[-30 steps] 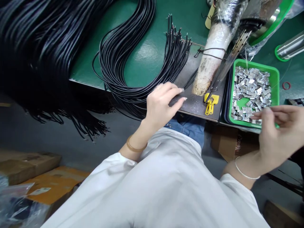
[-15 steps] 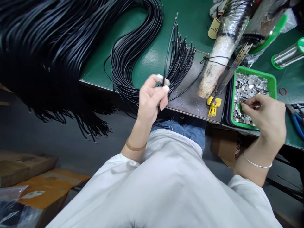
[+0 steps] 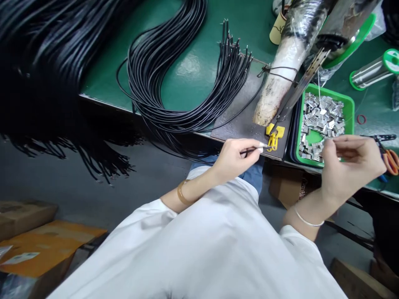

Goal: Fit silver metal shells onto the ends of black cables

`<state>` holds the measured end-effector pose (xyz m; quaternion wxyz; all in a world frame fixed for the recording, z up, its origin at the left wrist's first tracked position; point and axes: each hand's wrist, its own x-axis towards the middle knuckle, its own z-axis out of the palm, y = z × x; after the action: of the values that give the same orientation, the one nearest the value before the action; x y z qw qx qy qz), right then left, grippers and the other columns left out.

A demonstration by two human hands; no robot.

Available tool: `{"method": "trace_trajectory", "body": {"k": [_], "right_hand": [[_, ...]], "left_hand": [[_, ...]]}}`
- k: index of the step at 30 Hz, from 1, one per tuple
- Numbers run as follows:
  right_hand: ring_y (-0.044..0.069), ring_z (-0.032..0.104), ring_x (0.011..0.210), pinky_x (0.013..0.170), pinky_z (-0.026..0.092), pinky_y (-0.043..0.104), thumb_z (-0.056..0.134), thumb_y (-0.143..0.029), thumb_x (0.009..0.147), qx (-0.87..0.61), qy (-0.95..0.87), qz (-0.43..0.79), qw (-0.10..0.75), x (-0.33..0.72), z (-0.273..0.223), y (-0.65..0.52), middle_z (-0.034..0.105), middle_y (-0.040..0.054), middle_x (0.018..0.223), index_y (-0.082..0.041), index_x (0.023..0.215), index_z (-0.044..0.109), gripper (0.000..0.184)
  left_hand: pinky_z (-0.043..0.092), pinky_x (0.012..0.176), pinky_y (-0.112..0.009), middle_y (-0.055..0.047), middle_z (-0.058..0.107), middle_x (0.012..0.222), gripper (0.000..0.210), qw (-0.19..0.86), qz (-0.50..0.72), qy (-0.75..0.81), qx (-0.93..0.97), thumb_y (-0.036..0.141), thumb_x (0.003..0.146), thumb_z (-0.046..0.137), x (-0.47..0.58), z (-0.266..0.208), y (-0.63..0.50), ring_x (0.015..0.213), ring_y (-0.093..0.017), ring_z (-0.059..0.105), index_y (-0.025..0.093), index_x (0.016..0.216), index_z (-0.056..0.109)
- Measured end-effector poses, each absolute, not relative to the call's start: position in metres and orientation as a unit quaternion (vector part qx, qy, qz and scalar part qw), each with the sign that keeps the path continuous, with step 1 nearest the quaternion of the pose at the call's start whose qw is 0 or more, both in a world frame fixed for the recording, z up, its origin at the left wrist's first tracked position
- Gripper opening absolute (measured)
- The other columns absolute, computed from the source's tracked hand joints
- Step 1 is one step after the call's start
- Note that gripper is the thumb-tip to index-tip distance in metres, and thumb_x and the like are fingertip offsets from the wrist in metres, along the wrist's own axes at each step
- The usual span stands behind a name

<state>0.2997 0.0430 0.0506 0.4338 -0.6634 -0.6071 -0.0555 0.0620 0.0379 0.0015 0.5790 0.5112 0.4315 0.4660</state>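
My left hand (image 3: pixel 238 158) pinches the end of one black wire (image 3: pixel 249 150) just off the bench's front edge, its tip pointing right toward the yellow clip (image 3: pixel 273 136). Behind it a big bundle of black wires (image 3: pixel 174 79) loops over the green bench (image 3: pixel 193 62), cut ends fanned near the dark mat (image 3: pixel 246 112). My right hand (image 3: pixel 352 162) hovers at the front of the green tray (image 3: pixel 353 108) full of small metal terminals (image 3: pixel 321 120); its fingertips are pinched together, and what they hold is too small to make out.
A wrapped, stained tool (image 3: pixel 286 66) with a metal strip leans over the mat. Orange-handled scissors (image 3: pixel 388 153) lie right of the tray. Green solder spools (image 3: pixel 374 70) sit at the back right. More black wires (image 3: pixel 46 62) hang off the bench's left side. Cardboard boxes (image 3: pixel 46 245) are on the floor.
My left hand drew a single wire out of the bundle, lifted it, then brought its end down to the bench's front edge. My right hand reached into the tray and came back up, pinched.
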Motion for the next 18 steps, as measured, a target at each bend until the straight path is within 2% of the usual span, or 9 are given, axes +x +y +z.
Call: {"method": "trace_trajectory", "body": {"k": [3, 6, 9, 13, 15, 18], "right_hand": [[0.013, 0.063, 0.059, 0.049, 0.052, 0.028, 0.079, -0.021, 0.076, -0.624, -0.572, 0.093, 0.525, 0.264, 0.047, 0.028, 0.068, 0.0017, 0.083, -0.019, 0.074, 0.059, 0.02], [0.017, 0.071, 0.08, 0.068, 0.061, 0.032, 0.078, -0.015, 0.079, -0.591, -0.594, 0.081, 0.54, 0.23, 0.038, 0.022, 0.072, 0.0021, 0.085, -0.02, 0.078, 0.066, 0.013], [0.017, 0.071, 0.088, 0.073, 0.061, 0.032, 0.074, -0.015, 0.084, -0.565, -0.609, 0.13, 0.541, 0.212, 0.03, 0.022, 0.073, 0.0029, 0.093, -0.021, 0.085, 0.072, 0.007], [0.014, 0.072, 0.089, 0.074, 0.062, 0.028, 0.071, -0.015, 0.087, -0.538, -0.581, 0.251, 0.557, 0.21, 0.028, 0.024, 0.073, 0.0025, 0.098, -0.023, 0.088, 0.075, 0.009], [0.014, 0.072, 0.091, 0.075, 0.062, 0.027, 0.071, -0.015, 0.087, -0.532, -0.577, 0.273, 0.555, 0.213, 0.029, 0.025, 0.074, 0.0022, 0.1, -0.024, 0.091, 0.076, 0.011], [0.013, 0.072, 0.092, 0.076, 0.062, 0.026, 0.071, -0.014, 0.087, -0.524, -0.577, 0.299, 0.551, 0.215, 0.029, 0.024, 0.074, 0.0015, 0.101, -0.026, 0.092, 0.077, 0.014]], "left_hand": [[0.057, 0.069, -0.019, -0.008, 0.081, 0.088, 0.02, 0.576, 0.502, 0.423, 0.487, 0.025, 0.083, 0.074, 0.058, 0.002, 0.04, 0.076, -0.014, 0.073, 0.012, 0.095, 0.081], [0.06, 0.076, -0.019, -0.007, 0.081, 0.09, 0.017, 0.601, 0.522, 0.391, 0.461, 0.025, 0.08, 0.079, 0.056, 0.007, 0.042, 0.08, -0.014, 0.075, 0.012, 0.091, 0.081], [0.06, 0.077, -0.018, -0.006, 0.081, 0.087, 0.014, 0.613, 0.532, 0.368, 0.453, 0.023, 0.079, 0.08, 0.056, 0.01, 0.043, 0.079, -0.012, 0.075, 0.013, 0.088, 0.08], [0.057, 0.072, -0.017, -0.003, 0.077, 0.082, 0.012, 0.611, 0.535, 0.361, 0.459, 0.024, 0.08, 0.079, 0.058, 0.011, 0.043, 0.073, -0.009, 0.071, 0.013, 0.084, 0.076], [0.054, 0.069, -0.017, -0.002, 0.075, 0.081, 0.014, 0.606, 0.531, 0.371, 0.463, 0.025, 0.079, 0.08, 0.059, 0.012, 0.042, 0.071, -0.008, 0.067, 0.013, 0.083, 0.074], [0.048, 0.06, -0.017, 0.001, 0.067, 0.068, 0.018, 0.629, 0.497, 0.361, 0.477, 0.028, 0.081, 0.08, 0.058, 0.016, 0.041, 0.06, -0.006, 0.058, 0.013, 0.079, 0.07]]}}
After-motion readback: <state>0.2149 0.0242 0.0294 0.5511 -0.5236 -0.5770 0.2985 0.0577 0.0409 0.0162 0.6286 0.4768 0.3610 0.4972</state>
